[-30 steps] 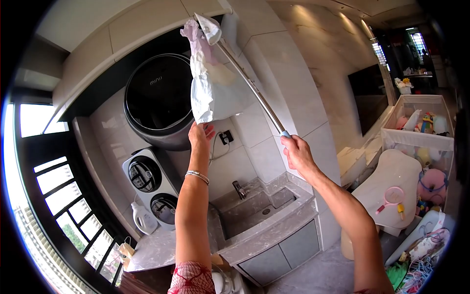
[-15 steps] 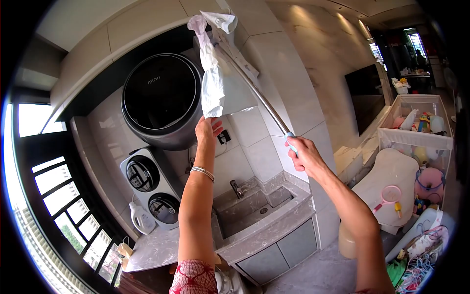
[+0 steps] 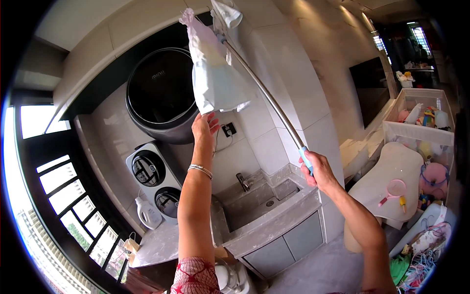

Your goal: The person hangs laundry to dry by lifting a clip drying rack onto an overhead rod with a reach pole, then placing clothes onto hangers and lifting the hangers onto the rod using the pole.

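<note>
A long metal pole (image 3: pixel 267 93) with a light blue grip slants up to the top centre, and my right hand (image 3: pixel 318 170) is wrapped round that grip. A pale, thin white and lilac cloth (image 3: pixel 210 68) hangs beside the pole's upper end. Another white piece of fabric (image 3: pixel 227 15) is at the very top, by the pole's tip. My left hand (image 3: pixel 204 127) is raised to the cloth's lower edge, its fingers partly spread; whether they pinch the hem is unclear.
Left of the cloth is a round black wall-mounted machine (image 3: pixel 159 88). Below are a two-door appliance (image 3: pixel 156 179), a detergent bottle (image 3: pixel 148 213) and a stone sink (image 3: pixel 245 210). At right stand a small table (image 3: pixel 387 181), a toy bin (image 3: pixel 418 134) and a hanger basket (image 3: pixel 426 245).
The cloth has spread wider and swung back left since half a second ago. My right hand has moved lower and to the right with the pole's grip. The view has shifted slightly.
</note>
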The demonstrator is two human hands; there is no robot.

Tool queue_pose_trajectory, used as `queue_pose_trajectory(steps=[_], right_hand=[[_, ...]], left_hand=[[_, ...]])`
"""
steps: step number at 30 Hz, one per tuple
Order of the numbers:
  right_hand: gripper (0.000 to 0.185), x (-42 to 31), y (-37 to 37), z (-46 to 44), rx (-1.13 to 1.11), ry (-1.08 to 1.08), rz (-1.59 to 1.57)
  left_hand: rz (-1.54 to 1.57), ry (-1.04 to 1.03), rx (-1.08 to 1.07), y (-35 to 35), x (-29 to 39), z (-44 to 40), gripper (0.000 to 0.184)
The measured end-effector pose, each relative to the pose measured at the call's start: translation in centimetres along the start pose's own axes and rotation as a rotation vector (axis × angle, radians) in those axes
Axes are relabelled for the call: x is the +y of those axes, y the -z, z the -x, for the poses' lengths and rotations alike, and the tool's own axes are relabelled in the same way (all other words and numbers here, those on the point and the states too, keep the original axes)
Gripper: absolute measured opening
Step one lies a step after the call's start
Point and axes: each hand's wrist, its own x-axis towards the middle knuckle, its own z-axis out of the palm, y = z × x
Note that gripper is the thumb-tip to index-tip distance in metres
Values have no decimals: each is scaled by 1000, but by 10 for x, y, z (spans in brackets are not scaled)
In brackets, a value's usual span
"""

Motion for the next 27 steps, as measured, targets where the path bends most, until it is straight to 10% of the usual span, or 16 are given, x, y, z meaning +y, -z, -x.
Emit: queue_pose_trajectory(steps=[14,16,27], right_hand=[[27,-13,16,-14,-172,-174,-217],[21,-9,15,-14,105,92,244],[35,3,21,-59,493,555,656]], left_hand=[[46,-136,258,25,5,-4,28],[68,-166,275,31,10,-3,27],[37,-215,312,33,20,8,23]])
